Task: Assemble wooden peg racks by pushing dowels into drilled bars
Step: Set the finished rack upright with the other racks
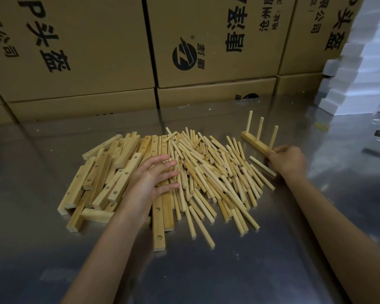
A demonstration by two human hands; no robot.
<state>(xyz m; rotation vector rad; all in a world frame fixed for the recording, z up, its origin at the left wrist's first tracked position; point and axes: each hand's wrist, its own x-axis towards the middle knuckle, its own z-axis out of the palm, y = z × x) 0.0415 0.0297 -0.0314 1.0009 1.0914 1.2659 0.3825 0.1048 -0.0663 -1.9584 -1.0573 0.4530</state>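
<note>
With our right hand pinching the near end of the finished rack at two o'clock, our left hand lies flat-fingered, holding nothing, on a drilled bar whose long axis runs twelve-to-six, with the dowel pile just right of it.

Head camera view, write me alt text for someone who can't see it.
A person's right hand holds the near end of a wooden rack with three upright pegs, while the left hand rests with straight fingers on a pile of loose dowels and drilled bars. Everything sits on a shiny metal table, with cardboard boxes behind.
</note>
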